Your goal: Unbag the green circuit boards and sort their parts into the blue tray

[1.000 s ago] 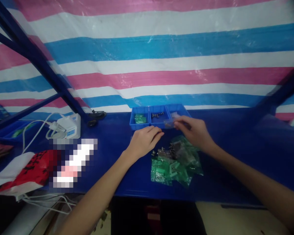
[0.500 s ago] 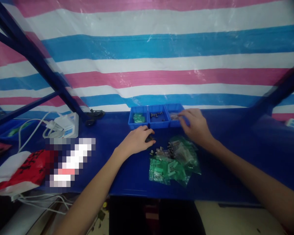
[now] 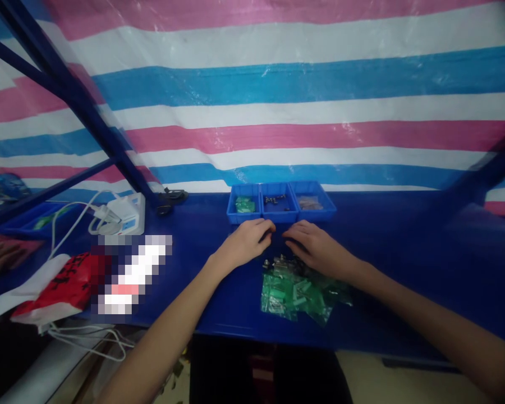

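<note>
Both of my hands are over the table, just in front of three joined blue bins. My left hand (image 3: 246, 242) is closed, with thumb and fingertips near each other; whatever it may hold is too small to make out. Facing it, my right hand (image 3: 320, 249) also has its fingers drawn together, their contents hidden. Green bags (image 3: 297, 297) and small dark metal parts (image 3: 284, 265) lie below and partly under my right hand. The left bin (image 3: 244, 217) holds green packets, the middle bin (image 3: 279, 216) small metal pieces, the right bin (image 3: 315, 214) clear packets.
At the left are a white power strip (image 3: 128, 216) with cables, a red bag (image 3: 63, 286) and a dark object (image 3: 170, 196). Another person's hand (image 3: 0, 258) shows at the far left edge. A striped sheet (image 3: 278, 84) hangs behind the blue table (image 3: 404, 241).
My right hand has come back from the right bin to face my left hand. The dark item seen at my left fingers earlier no longer shows. The view has shifted slightly.
</note>
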A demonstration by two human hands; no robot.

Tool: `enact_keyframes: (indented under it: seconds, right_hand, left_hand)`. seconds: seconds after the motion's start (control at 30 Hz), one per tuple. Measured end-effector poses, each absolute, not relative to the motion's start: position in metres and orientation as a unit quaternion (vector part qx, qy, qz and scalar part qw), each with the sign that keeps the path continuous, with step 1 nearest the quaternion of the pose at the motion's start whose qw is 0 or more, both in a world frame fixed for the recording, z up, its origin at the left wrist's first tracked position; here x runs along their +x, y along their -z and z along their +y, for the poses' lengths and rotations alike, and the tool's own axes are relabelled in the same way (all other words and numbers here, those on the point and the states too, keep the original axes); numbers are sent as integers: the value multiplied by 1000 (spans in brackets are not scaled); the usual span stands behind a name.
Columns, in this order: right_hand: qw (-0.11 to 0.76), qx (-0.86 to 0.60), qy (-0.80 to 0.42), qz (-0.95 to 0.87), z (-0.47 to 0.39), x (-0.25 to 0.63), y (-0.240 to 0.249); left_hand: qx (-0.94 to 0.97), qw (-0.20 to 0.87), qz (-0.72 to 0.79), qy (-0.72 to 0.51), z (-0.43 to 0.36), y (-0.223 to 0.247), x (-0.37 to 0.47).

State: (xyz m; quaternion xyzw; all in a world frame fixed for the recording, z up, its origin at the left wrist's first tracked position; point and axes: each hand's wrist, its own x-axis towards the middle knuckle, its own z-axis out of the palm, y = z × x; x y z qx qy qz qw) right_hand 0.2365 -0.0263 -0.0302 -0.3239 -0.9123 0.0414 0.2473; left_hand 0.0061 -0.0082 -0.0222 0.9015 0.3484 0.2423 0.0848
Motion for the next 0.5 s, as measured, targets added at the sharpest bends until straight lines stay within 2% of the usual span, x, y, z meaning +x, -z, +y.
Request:
enact_keyframes:
  seconds: [0.17,0.33,0.5]
  right_hand:
    - [268,-366,-23,-891,-25,239,34]
    - [297,-378,-48,-875,-27,239,32]
    - [324,-363,-51,-872,-36,235,26]
  left_hand:
    - [909,22,340,-238,-8,22,7]
    - [907,-25,302,-291,-14,22,12]
    - [901,-27,265,-341,-21,19,16]
